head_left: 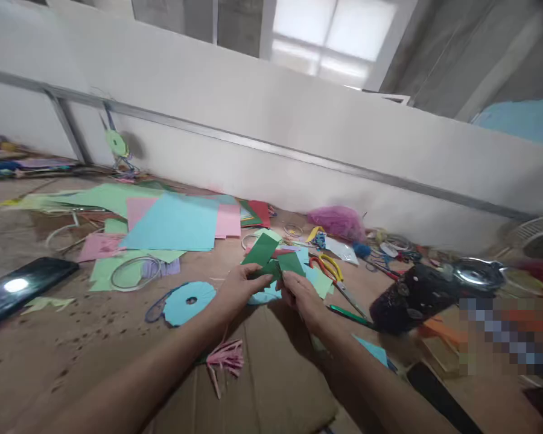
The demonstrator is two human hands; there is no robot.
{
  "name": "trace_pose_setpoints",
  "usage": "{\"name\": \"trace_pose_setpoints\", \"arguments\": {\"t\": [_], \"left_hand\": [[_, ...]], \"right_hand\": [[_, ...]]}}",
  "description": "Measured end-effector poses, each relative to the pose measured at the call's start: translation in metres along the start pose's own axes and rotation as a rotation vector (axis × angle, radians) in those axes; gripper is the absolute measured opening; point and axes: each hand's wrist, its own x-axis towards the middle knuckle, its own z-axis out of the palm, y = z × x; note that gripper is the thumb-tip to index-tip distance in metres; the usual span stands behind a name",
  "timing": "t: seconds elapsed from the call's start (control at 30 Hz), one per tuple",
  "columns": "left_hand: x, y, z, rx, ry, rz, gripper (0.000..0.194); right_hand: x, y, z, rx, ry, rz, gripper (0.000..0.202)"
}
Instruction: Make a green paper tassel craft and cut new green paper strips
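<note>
Both of my hands meet near the middle of the view, fingers closed on green paper. My left hand [248, 282] pinches a dark green paper piece [263, 248] that points up. Close beside it, my right hand [297, 291] grips a second green paper piece [291, 263]. Where the two pieces come together, my fingertips partly cover them. Light blue paper [265, 296] shows under my hands. To the left lies a light blue paper disc [190, 302] with a hole in its centre. A pink paper tassel [226, 358] rests below my left wrist.
Large coloured sheets [176, 222] lie at the back left, with a phone [25, 289] at the left edge. Scissors [337, 276] and a green pen [350, 316] are right of my hands. Farther right lies a black patterned item [411, 298]. A white wall [235, 163] stands behind.
</note>
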Motion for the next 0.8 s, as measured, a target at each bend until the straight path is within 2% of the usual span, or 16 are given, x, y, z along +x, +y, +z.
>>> {"name": "trace_pose_setpoints", "arguments": {"t": [0.17,0.47,0.63,0.8], "left_hand": [[-0.004,0.006,0.001,-0.009,0.018,0.002,0.029],[0.002,-0.002,-0.003,-0.058,0.055,0.014,0.029],[0.003,-0.004,-0.004,-0.05,0.071,-0.009,0.029],[0.002,-0.006,-0.004,-0.011,0.062,0.035,0.028]], "right_hand": [[-0.005,0.002,0.001,-0.013,0.008,-0.015,0.046],[-0.005,-0.004,0.002,0.022,-0.018,0.062,0.047],[-0.007,-0.006,0.003,0.031,-0.029,0.062,0.047],[-0.008,-0.006,0.004,0.018,-0.03,0.049,0.047]]}}
